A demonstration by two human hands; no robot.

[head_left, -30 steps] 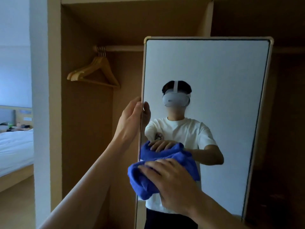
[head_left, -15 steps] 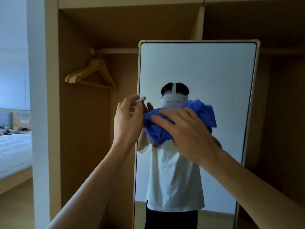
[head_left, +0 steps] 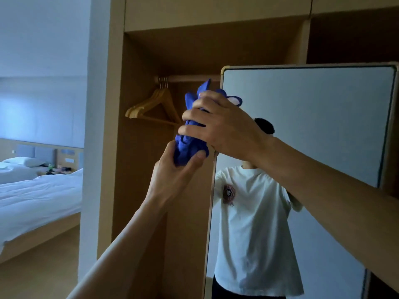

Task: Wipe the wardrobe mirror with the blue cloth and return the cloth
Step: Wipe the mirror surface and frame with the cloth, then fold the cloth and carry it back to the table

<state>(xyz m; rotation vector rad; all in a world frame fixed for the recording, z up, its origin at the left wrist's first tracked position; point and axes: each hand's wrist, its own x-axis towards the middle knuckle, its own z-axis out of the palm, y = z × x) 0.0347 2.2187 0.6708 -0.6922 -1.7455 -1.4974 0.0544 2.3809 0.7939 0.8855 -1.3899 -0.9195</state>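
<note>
The blue cloth (head_left: 187, 145) is bunched into a tall wad and held up in front of the mirror's (head_left: 313, 117) left edge, a little below its top left corner. Both hands hold it. The right hand (head_left: 224, 128) reaches in from the right, with its fingers curled over the upper and middle part of the wad and the back of the hand towards the camera. The left hand (head_left: 172, 175) comes up from below and grips the lower end, its thumb pressed on the near side of the fabric. A loose tip of the cloth sticks up above the right hand, in front of the rail (head_left: 190, 78). Whether the cloth touches the glass cannot be told.

The mirror stands upright in a pale frame with rounded corners, within the open wardrobe (head_left: 140, 158). Its glass reflects a light wall and a person in a white T-shirt (head_left: 252, 223) with a round emblem on the chest; the right forearm hides most of the reflected head.

To the left of the mirror, in the same wardrobe bay, several wooden hangers (head_left: 154, 105) hang together from the rail, just left of the cloth. Further left, past the wardrobe's side panel and a white wall edge, a bed (head_left: 36, 195) with white bedding stands on a tan floor (head_left: 43, 268), with a pillow (head_left: 23, 161) at its far end.
</note>
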